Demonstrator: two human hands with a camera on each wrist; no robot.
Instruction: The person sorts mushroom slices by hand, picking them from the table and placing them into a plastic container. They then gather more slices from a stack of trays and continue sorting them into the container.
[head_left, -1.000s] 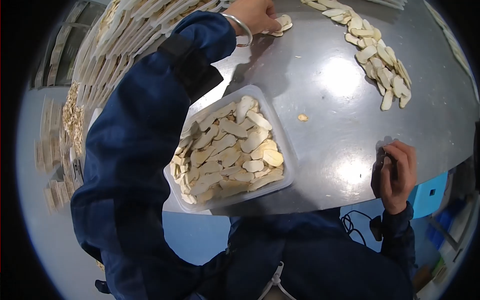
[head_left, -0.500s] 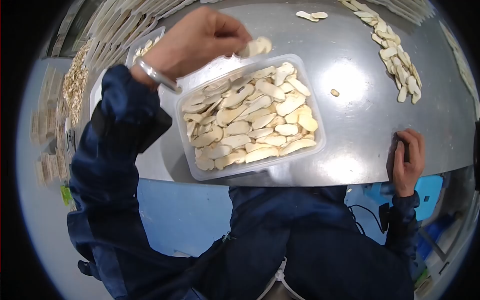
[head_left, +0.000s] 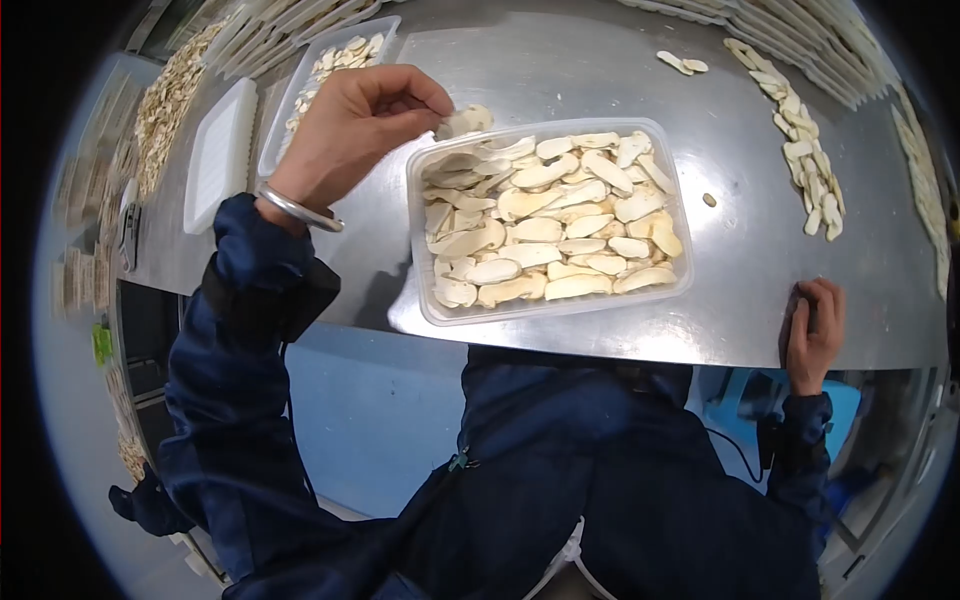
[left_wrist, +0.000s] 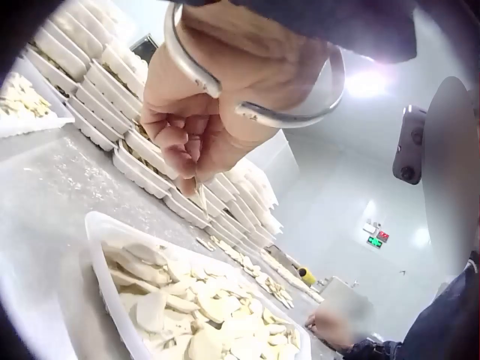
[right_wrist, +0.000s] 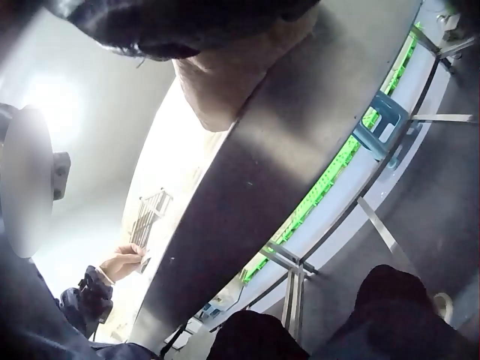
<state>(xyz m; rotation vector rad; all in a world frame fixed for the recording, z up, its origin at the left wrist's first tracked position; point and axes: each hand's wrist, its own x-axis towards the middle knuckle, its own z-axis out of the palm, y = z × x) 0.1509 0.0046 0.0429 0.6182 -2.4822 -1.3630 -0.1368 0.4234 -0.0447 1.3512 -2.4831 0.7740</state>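
My left hand (head_left: 360, 125), with a silver bangle at its wrist, pinches pale mushroom slices (head_left: 465, 122) between thumb and fingers. It is over the back left corner of a clear plastic box (head_left: 683, 220). Overlapping rows of flat mushroom slices (head_left: 540, 230) fill this box. In the left wrist view the held slices (left_wrist: 200, 196) show edge-on, pointing down above the box (left_wrist: 97, 240). My right hand (head_left: 815, 325) rests on the metal table near its front edge, fingers loosely curled, holding nothing. The right wrist view shows only part of that hand (right_wrist: 214, 97).
A few slices (head_left: 682, 63) lie at the back, beside a long line of slices (head_left: 808, 165). One small piece (head_left: 709, 200) sits right of the box. At left are another slice-filled box (head_left: 390, 40) and a white tray (head_left: 222, 155). Stacked trays (head_left: 800, 40) stand at the back right.
My left hand has picked up slices from the back of the table and carried them toward me to the box's back left corner. The head view has shifted; the right hand stays put.
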